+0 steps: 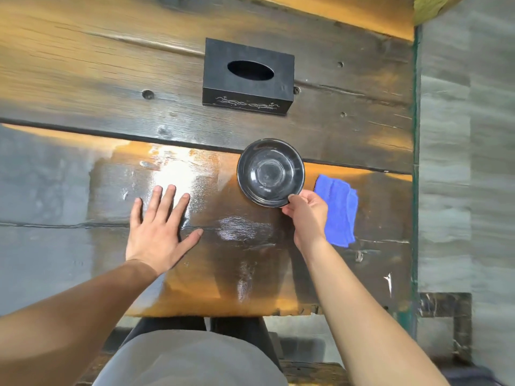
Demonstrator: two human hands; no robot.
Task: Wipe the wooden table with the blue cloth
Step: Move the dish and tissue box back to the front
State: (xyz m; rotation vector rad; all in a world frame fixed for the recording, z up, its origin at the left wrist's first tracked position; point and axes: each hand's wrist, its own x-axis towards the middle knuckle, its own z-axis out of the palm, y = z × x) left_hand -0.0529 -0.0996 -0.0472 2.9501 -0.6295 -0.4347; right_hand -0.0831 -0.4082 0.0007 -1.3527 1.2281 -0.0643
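Left hand (158, 232) flat, fingers spread, palm down on the wooden bench (83, 79); holds nothing. Right hand (306, 211) grip closed on the near rim of a black dish (270, 172). Blue cloth (338, 210) lies crumpled on the bench just right of that hand. Black tissue box (248, 76) farther back.
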